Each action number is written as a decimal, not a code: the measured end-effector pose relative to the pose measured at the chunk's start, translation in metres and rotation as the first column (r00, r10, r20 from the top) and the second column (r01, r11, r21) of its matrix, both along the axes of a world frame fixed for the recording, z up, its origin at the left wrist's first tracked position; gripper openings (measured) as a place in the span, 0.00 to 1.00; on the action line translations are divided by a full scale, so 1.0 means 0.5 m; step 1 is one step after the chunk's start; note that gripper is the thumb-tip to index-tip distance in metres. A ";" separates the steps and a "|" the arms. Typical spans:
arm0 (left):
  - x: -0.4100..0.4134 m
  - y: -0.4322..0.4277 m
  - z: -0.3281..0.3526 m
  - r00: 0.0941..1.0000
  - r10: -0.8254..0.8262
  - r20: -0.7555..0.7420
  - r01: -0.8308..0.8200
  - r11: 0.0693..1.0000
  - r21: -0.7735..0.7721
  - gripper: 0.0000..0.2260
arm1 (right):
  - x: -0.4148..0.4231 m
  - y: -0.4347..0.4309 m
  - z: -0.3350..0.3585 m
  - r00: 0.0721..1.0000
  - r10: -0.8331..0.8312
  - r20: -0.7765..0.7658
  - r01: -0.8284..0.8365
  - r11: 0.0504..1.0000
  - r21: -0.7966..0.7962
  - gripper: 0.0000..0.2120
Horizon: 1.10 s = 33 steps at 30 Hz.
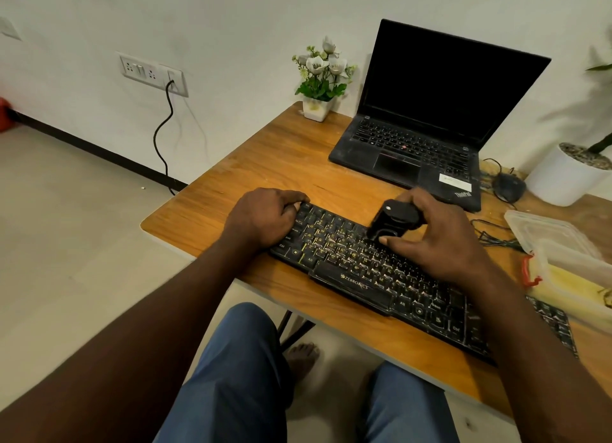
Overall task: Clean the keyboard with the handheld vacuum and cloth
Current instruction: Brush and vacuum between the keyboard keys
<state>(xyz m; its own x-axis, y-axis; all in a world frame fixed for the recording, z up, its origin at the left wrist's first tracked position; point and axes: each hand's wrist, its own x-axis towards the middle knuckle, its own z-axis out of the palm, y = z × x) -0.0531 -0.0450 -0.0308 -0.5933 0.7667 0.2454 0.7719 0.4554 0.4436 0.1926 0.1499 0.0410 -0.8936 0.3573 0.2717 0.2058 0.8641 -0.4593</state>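
A black keyboard (357, 270) lies slantwise on the wooden table (265, 164), its keys dusty. My left hand (265, 217) grips the keyboard's far left end, fingers curled over the edge. My right hand (433, 234) holds a small black handheld vacuum (392, 220), whose mouth points down onto the upper key rows near the middle. A yellow cloth (563, 283) lies inside a clear plastic box at the right edge, partly cut off by the frame.
An open black laptop (430, 121) stands behind the keyboard. A small flower pot (318, 108) sits at the table's far corner. A black mouse (508, 184) with loose cables, a white planter (563, 177) and the clear box (543, 230) crowd the right side.
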 end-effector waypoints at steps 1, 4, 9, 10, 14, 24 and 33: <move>-0.001 0.001 0.000 1.000 0.003 0.002 -0.003 1.000 0.002 0.22 | 0.011 0.002 -0.001 1.000 -0.014 0.003 0.014 1.000 0.018 0.23; -0.005 0.002 -0.003 1.000 0.004 0.009 -0.004 1.000 0.001 0.22 | 0.019 -0.009 -0.006 0.998 -0.058 -0.024 0.059 0.997 0.052 0.23; -0.002 0.000 0.000 1.000 0.004 0.018 -0.004 1.000 -0.002 0.22 | -0.054 -0.070 -0.026 0.993 -0.055 -0.109 0.059 0.998 0.032 0.21; -0.001 -0.001 0.001 1.000 0.005 0.015 -0.005 1.000 -0.002 0.22 | -0.074 -0.080 -0.028 0.992 -0.043 -0.118 0.048 0.998 0.033 0.21; 0.001 -0.003 0.003 1.000 0.016 -0.009 -0.017 1.000 -0.008 0.21 | -0.115 -0.102 -0.024 0.994 -0.018 -0.107 0.028 0.995 0.091 0.21; 0.002 -0.004 0.006 1.000 0.016 -0.024 -0.016 1.000 0.007 0.20 | 0.051 -0.047 -0.018 0.970 -0.227 -0.085 0.231 0.972 0.045 0.23; 0.022 -0.013 0.017 1.000 0.009 0.006 -0.009 1.000 0.011 0.22 | -0.072 -0.113 -0.023 0.990 -0.104 -0.101 0.111 0.991 0.076 0.23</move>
<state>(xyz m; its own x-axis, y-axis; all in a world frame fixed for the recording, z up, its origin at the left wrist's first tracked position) -0.0422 -0.0515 -0.0225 -0.6019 0.7583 0.2504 0.7649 0.4575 0.4533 0.1565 0.0933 0.0296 -0.8194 0.4229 0.3868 0.2577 0.8747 -0.4104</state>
